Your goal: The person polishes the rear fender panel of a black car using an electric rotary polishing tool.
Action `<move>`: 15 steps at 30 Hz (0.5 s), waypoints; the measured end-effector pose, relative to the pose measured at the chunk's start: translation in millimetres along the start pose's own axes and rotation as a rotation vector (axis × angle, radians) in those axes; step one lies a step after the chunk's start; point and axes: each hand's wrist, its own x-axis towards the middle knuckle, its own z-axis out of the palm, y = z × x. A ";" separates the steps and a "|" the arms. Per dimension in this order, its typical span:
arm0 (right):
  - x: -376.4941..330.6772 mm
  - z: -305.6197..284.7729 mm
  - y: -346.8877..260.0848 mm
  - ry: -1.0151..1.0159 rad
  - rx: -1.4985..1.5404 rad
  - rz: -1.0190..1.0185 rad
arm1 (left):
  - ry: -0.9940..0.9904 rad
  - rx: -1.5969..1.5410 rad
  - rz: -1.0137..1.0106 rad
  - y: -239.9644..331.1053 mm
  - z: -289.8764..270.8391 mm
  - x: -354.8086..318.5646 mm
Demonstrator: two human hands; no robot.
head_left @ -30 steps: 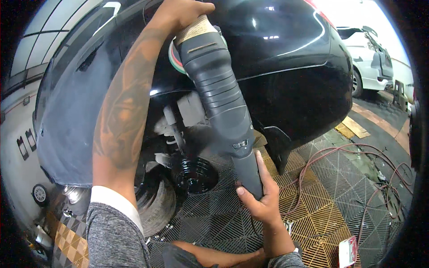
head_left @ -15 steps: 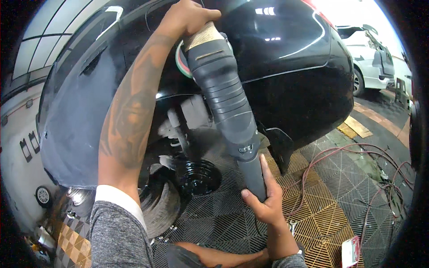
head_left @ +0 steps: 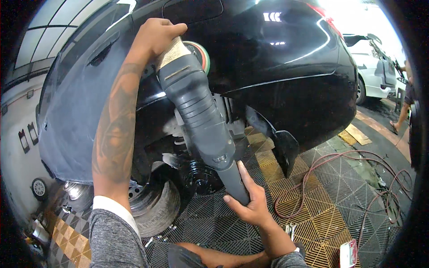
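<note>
A black and grey power polisher [head_left: 199, 109] is held at a slant in front of a black car body [head_left: 286, 58]. My left hand [head_left: 157, 35] is closed over its head end, at a patch of tan wrap. Around the rear grip of the polisher, my right hand [head_left: 252, 196] is wrapped with the thumb along one side. The round pad [head_left: 200, 54], red and green at its edge, shows beside the tool's head, against the panel above the wheel arch. Most of the pad's face is hidden.
A loose tyre [head_left: 158, 210] lies below the open wheel arch. A dark red hose [head_left: 308, 172] coils over the grid floor tiles [head_left: 321, 214] at right. Wrenches [head_left: 290, 230] lie near my right forearm. A white car [head_left: 373, 71] and another person's leg [head_left: 402, 117] are at far right.
Both hands have swung the polisher to the left and slightly down. More of its pad shows, now right of the head. Another person has come into view at far right.
</note>
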 end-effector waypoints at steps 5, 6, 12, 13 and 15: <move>-4.8 -13.6 -2.6 0.047 0.090 0.126 | 0.062 0.026 0.151 15.1 20.9 8.4; -6.0 -18.5 -0.1 0.074 0.087 0.126 | 0.057 0.019 0.157 26.3 25.1 8.8; -12.9 -41.9 14.3 0.196 0.060 0.094 | -0.045 0.213 0.225 72.1 54.1 35.5; -13.7 -46.2 13.6 0.204 0.055 0.096 | 0.049 0.480 0.640 65.8 63.6 45.7; -11.5 -50.4 10.0 0.244 0.019 0.090 | 0.039 0.500 0.708 65.3 72.2 64.1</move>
